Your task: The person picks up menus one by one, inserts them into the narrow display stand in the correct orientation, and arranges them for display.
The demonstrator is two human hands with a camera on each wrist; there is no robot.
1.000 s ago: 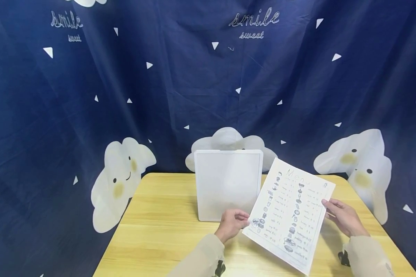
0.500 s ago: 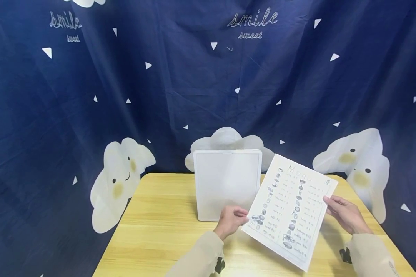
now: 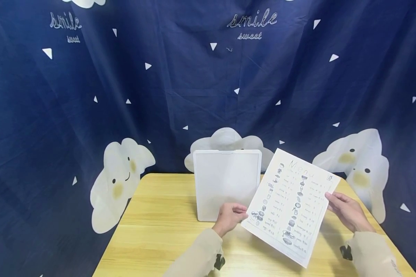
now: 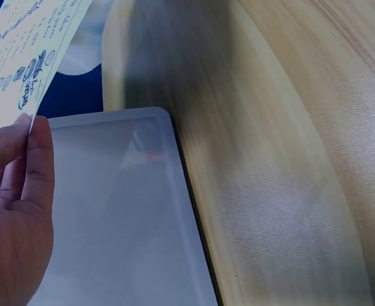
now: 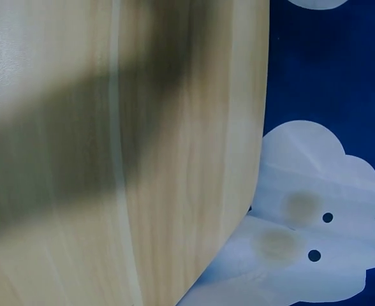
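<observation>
A white menu sheet (image 3: 291, 207) with handwritten lines and small drawings is held tilted above the table, its top leaning to the right. My left hand (image 3: 229, 218) pinches its left edge near the lower corner; in the left wrist view, the thumb and fingers of that hand (image 4: 18, 191) meet on the paper (image 4: 22, 57). On the sheet's right edge, my right hand (image 3: 348, 211) holds it with the thumb in front and the fingers mostly hidden behind. Just left of the sheet stands a white rectangular framed board (image 3: 225, 184), upright on the table.
Underneath is a light wooden table (image 3: 152, 231) with rounded back corners. A dark blue curtain (image 3: 180, 77) with white clouds and triangles hangs behind and beside it. The right wrist view shows mainly the tabletop (image 5: 187, 159), a shadow and the curtain (image 5: 328, 70).
The menu sheet has risen slightly in both hands, its top edge higher and a little further right. The white board has stayed in place.
</observation>
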